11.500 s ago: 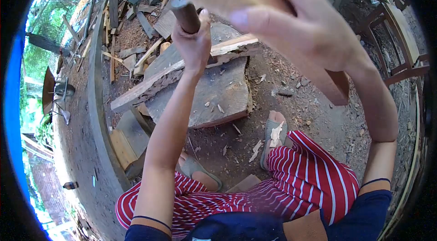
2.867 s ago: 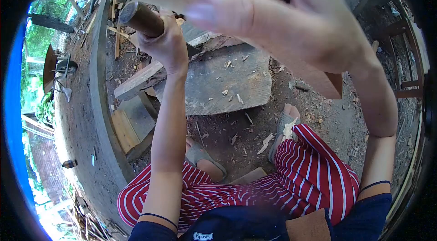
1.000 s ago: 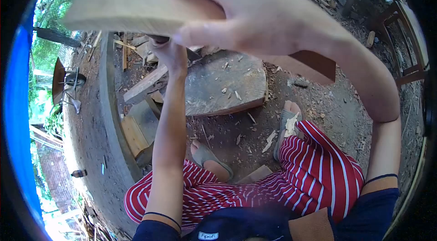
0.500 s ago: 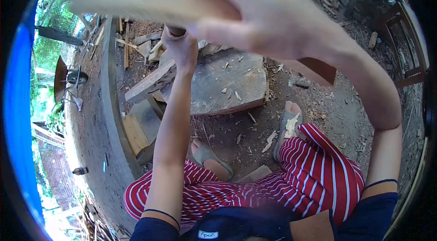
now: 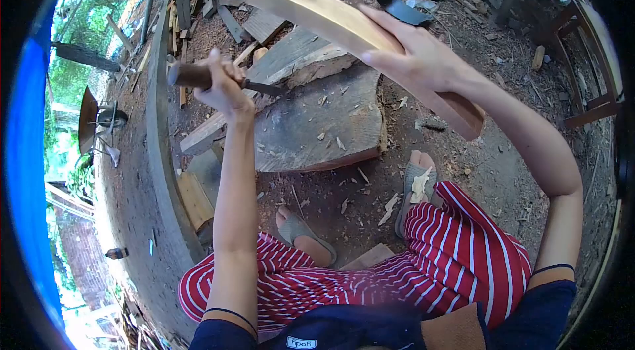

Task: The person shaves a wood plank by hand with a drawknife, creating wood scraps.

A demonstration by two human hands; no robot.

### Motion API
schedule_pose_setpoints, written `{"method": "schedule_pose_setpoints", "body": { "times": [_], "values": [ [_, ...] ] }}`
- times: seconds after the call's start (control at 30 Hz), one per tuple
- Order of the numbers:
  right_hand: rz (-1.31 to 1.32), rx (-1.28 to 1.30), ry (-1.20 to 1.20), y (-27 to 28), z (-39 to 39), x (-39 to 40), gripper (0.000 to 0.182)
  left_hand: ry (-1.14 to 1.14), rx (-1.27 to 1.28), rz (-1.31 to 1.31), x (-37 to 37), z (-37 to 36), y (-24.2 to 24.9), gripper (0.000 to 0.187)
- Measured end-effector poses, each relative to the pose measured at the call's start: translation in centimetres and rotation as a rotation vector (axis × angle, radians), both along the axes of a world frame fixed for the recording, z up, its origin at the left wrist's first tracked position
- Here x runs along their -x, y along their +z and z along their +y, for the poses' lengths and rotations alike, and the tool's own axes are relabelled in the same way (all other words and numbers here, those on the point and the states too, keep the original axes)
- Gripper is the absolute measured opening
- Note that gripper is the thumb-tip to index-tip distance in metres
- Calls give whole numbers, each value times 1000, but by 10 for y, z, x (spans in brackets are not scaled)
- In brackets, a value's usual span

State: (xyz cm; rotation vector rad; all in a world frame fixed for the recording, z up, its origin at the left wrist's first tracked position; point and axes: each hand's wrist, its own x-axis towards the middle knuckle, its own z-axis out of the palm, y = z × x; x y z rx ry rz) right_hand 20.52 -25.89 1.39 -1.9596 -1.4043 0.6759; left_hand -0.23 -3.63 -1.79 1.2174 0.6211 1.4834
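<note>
My left hand [image 5: 225,87] is closed round the thick brown wooden handle of a chisel [image 5: 192,75]; its narrow dark blade points right, over the left part of a flat wooden block [image 5: 317,131]. My right hand [image 5: 423,59] grips a long, curved piece of wood [image 5: 324,12] around its middle. The piece is raised and tilted, its pale far end at upper left and its browner near end at lower right. Pale chips lie on the block's top. The chisel and the curved piece are apart.
A rough log [image 5: 297,62] lies along the block's far edge. Scrap boards [image 5: 264,24] are heaped behind it. A long beam [image 5: 162,131] runs down the left, with a wheelbarrow [image 5: 89,118] beyond. A wooden chair frame [image 5: 595,65] stands at right. My sandalled feet flank the chip-strewn ground.
My right hand has brought the curved wood lower and more steeply tilted. My left hand has moved left and turned the chisel, so its handle lies sideways.
</note>
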Motion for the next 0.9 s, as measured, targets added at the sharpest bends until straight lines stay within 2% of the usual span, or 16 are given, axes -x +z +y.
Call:
{"method": "schedule_pose_setpoints", "body": {
  "times": [0.07, 0.13, 0.17, 0.23, 0.27, 0.4, 0.5, 0.57, 0.9],
  "values": [
    [4, 102, -10, -26, -7, -11, 90, 29, 40, -63, 9, 4, 1, 20],
    [-150, 168, -77, -43, -12, -12, 88, 93, 191, -104, 12, 1, 8, 21],
    [-148, 174, -74, -48, -16, -14, 88, 96, 196, -101, 10, -1, 9, 21],
    [-193, 342, -51, -39, -19, -8, 86, 9, 132, -180, 0, -12, 12, 23],
    [-281, 301, -54, -54, -19, -11, 85, 0, 94, -140, -9, -19, 14, 25],
    [-241, 268, -60, -57, -18, -10, 86, -111, -2, -178, -44, -39, 13, 27],
    [-238, 358, -60, -52, -20, -9, 85, -120, -43, -101, -62, -46, 12, 30],
    [-214, 276, -66, -59, -20, -10, 83, -139, -137, -71, -71, -46, 8, 28],
    [-172, 297, -46, -57, -20, -13, 84, -140, -148, 38, -89, -52, -9, 28]
  ]
}}
